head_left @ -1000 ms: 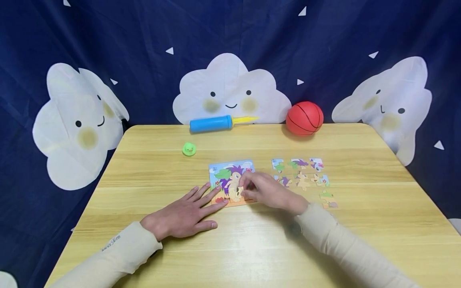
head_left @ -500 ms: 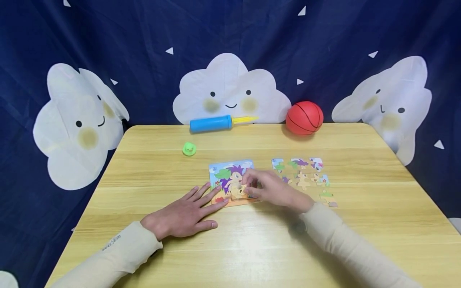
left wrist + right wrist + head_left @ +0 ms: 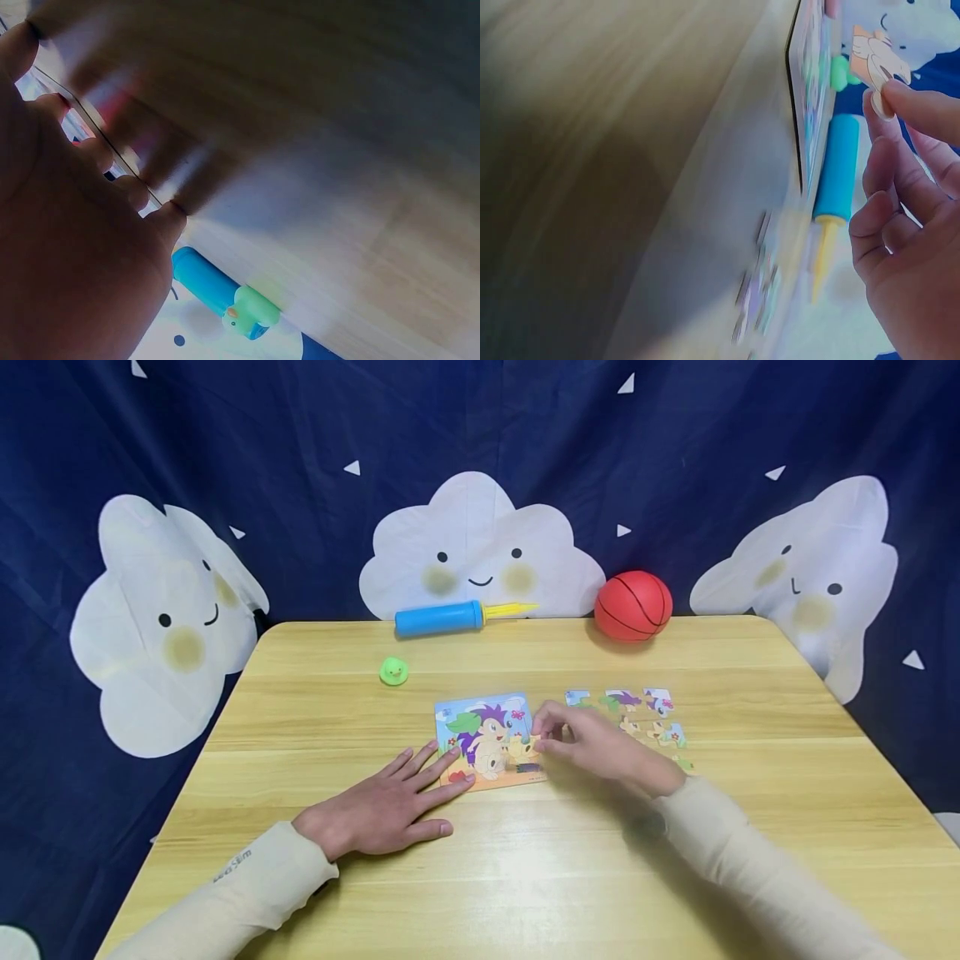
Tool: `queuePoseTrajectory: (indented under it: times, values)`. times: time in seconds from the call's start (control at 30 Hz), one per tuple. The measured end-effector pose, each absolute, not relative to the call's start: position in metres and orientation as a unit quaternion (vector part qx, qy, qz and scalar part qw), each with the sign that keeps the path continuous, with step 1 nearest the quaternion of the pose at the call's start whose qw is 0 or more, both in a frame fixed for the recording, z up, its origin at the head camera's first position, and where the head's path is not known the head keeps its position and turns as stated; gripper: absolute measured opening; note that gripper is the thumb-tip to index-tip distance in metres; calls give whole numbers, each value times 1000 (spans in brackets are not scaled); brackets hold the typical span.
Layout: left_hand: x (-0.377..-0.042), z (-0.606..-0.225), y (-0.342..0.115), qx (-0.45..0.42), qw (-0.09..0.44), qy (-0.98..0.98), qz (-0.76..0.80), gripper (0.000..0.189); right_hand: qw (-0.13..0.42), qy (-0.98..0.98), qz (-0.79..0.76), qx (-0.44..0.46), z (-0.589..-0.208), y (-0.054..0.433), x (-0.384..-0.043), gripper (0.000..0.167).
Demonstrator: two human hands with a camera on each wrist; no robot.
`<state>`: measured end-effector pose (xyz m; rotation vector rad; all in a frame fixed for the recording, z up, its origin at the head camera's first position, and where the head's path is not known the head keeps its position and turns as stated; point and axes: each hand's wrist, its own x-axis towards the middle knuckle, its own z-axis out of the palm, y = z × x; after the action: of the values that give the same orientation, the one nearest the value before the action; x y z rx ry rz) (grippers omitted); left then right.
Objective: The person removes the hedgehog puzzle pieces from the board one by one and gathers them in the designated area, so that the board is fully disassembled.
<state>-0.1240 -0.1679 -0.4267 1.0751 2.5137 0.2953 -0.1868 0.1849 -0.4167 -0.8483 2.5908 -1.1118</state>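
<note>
A picture puzzle board (image 3: 468, 704) with a purple-haired cartoon hedgehog lies mid-table. My left hand (image 3: 381, 812) rests on its lower left corner, fingers spread and straight. Thumb and fingertips of my right hand (image 3: 600, 745) pinch a cream and orange puzzle piece (image 3: 876, 58), held raised in the right wrist view. From the head view, this piece appears over the board's right part, where a dark patch shows below it. Several loose puzzle pieces (image 3: 660, 702) lie to the right of the board, some partly hidden behind my right hand.
A green toy duck (image 3: 393, 671) sits behind the board to the left. Along the table's (image 3: 480, 877) back edge are a blue hand pump (image 3: 438, 619) with a yellow nozzle and a red ball (image 3: 633, 606). A dark blue curtain (image 3: 300, 443) hangs behind.
My right hand has moved right and slightly away from me, carrying the pinched puzzle piece from the board's lower middle toward its right edge. The left hand has stayed in place.
</note>
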Motion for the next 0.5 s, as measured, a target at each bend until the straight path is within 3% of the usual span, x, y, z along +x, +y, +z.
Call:
queuePoseTrajectory:
  times: [0.5]
  values:
    - [-125, -428, -168, 383, 200, 896, 106, 65, 76, 904, -352, -231, -410, 238, -183, 13]
